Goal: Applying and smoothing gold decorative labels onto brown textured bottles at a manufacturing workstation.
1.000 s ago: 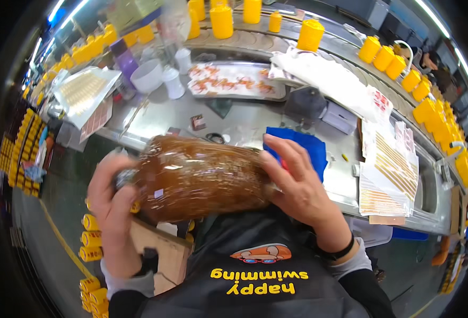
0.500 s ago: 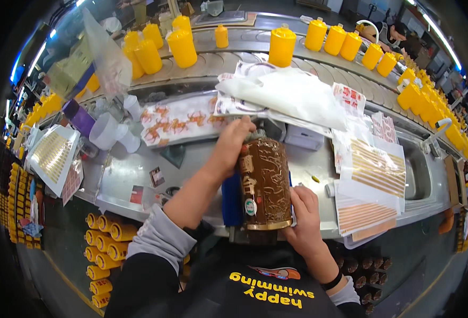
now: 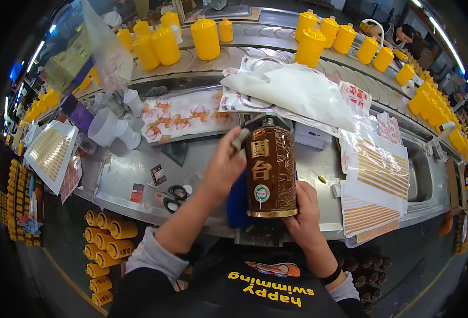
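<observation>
A brown bottle (image 3: 271,175) with raised relief, gold characters and a gold base band is propped in front of me, its neck pointing away. Around its lower right side, near the base, my right hand (image 3: 305,214) is closed. My left hand (image 3: 224,168) is closed in a pinch just left of the bottle's upper part, apart from it. Between its fingertips is a small greyish pad (image 3: 240,139), whose kind I cannot make out. Partly hidden behind the bottle is a blue piece (image 3: 237,201) at the bench edge.
Black-handled scissors (image 3: 174,198) lie on the metal bench (image 3: 133,175). Decal sheets (image 3: 191,116), white sheeting (image 3: 292,93) and gold-striped sheets (image 3: 374,185) surround the work spot. Beyond, yellow bottles (image 3: 205,40) stand on a conveyor (image 3: 244,53). At right are a sink (image 3: 419,177) and another person (image 3: 395,37).
My left hand has come off the bottle's neck and moved left and nearer. The bottle has turned, bringing its gold characters into fuller view. Yellow bottles on the conveyor have shifted.
</observation>
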Motion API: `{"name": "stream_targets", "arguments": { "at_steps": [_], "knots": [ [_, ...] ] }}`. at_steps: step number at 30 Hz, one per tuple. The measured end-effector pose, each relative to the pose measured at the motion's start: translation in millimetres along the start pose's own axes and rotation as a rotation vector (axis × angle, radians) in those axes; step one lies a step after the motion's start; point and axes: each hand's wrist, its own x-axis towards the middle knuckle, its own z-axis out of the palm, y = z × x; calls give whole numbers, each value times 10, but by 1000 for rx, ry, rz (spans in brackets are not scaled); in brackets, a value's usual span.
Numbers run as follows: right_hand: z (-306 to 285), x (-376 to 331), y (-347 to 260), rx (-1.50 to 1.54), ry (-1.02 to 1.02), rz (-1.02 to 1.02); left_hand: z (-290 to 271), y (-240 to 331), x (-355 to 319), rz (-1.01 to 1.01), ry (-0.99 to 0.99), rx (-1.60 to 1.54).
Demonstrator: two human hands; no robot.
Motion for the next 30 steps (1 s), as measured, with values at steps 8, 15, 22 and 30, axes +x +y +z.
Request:
{"name": "stream_targets", "arguments": {
  "at_steps": [8, 15, 22, 30],
  "knots": [
    [-9, 7, -33, -72, -81, 1, -81, -128, -596, 287, -227, 767],
    [-21, -4, -130, -116, -68, 25, 27, -119, -555, 427, -117, 833],
    [-19, -30, -152, -151, -96, 0, -20, -69, -559, 470, -109, 925],
    [-416, -74, 43, -117, -123, 99, 27, 37, -554, 452, -104, 960]
  ]
}}
